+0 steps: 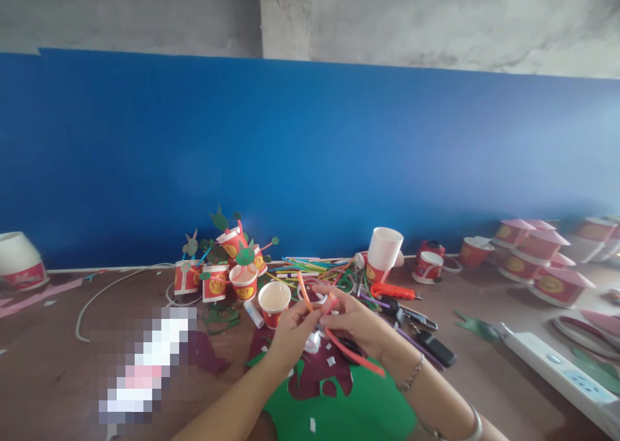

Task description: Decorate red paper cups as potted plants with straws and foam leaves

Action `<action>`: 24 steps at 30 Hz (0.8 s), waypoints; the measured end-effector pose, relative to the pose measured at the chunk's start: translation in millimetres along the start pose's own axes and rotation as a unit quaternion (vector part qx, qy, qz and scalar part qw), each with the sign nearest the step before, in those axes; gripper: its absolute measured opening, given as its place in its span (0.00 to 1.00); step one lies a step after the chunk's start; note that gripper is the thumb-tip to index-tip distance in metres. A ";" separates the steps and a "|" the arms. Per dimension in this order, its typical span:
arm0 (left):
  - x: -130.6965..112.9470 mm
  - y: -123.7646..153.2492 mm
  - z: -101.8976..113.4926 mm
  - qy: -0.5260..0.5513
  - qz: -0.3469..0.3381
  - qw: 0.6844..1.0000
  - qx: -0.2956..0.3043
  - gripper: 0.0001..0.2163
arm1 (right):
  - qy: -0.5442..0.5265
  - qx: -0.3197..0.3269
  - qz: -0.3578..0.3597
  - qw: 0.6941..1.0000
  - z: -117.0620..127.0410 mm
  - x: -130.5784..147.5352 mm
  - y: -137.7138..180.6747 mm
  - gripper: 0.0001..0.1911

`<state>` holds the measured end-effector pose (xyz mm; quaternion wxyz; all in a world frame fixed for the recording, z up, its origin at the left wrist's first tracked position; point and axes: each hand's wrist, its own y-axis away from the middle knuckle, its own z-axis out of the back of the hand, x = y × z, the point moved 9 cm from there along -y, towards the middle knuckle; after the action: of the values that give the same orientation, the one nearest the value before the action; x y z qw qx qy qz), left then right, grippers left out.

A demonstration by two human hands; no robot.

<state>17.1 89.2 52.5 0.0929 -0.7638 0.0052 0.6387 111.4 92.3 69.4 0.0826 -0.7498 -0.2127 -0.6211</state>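
My left hand (293,326) is closed, pinching a thin orange strip (304,290) whose end sticks up past the fingertips. Close against it, the fingers of my right hand (356,319) are closed on a red strip (356,354), which curves down to the right below the palm. Whether the two strips are one piece I cannot tell. Just left of my hands stands a paper cup (274,307), open side up. Beneath them lie a cut green sheet (349,409) and dark maroon paper (317,379) with small white scraps.
Cups with green leaf shapes (214,283) stand at the back left. Colourful thin sticks or straws (310,268) lie behind my hands. Further right are stacked cups (385,250), an orange cutter (394,291), keys with a black fob (436,347), a power strip (557,370) and pink-topped cups (562,286).
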 end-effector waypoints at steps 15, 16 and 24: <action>-8.0 -0.1 19.1 -0.038 -0.024 0.994 -0.097 0.14 | -0.056 -0.100 0.095 0.989 5.9 14.6 -0.5 0.13; -7.4 0.4 12.1 -0.038 -0.016 0.997 -0.071 0.15 | 0.016 -0.107 0.107 0.988 6.0 19.2 1.2 0.14; -6.5 7.4 -20.2 -0.019 0.001 0.998 0.062 0.16 | 0.310 -0.101 0.161 0.932 0.8 35.8 6.4 0.10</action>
<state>34.6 78.2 61.2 0.1398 -0.7446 0.0440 0.6512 119.8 94.5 104.7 0.1670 -0.5487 0.0114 -0.8191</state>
